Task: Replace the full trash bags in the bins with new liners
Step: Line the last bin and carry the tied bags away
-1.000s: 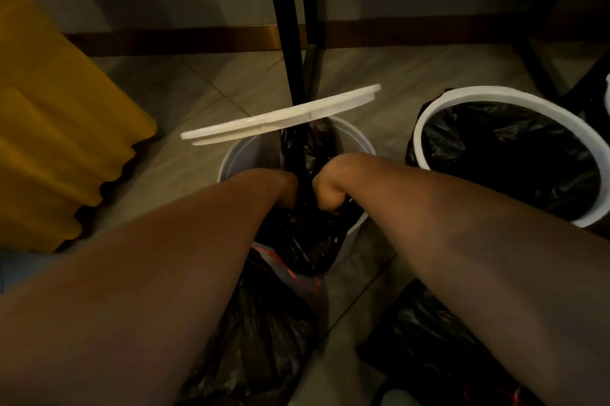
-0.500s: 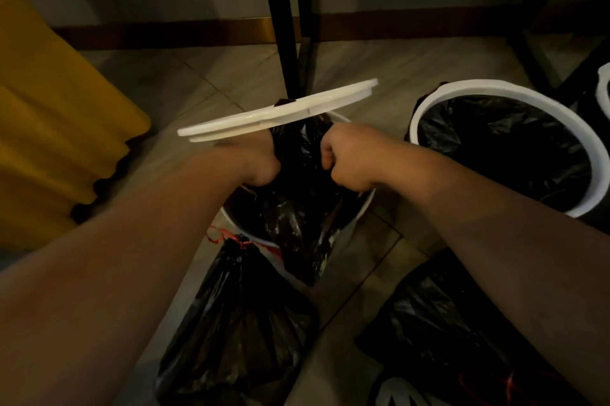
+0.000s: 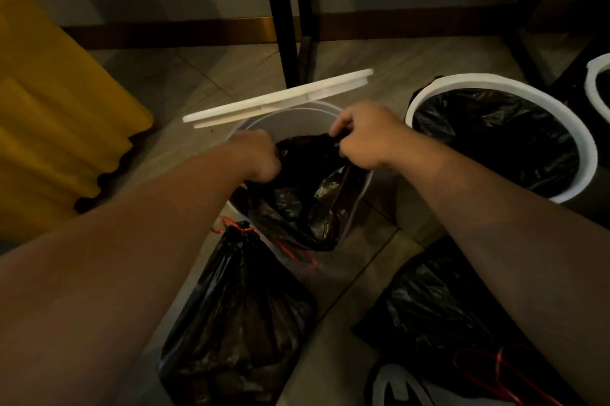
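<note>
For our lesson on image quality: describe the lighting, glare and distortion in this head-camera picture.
Head view: dim light; the lid and the right bin rim are brightest; the liner gripped by the left hand and right hand shows faint sheen; the tied bag sinks into shadow; forearms loom large, wide-angle stretch.

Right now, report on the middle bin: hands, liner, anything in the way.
Left hand and right hand both grip the black liner. Liner sits in the white bin, far rim bare. Lid up; tied bag on floor in front.
</note>
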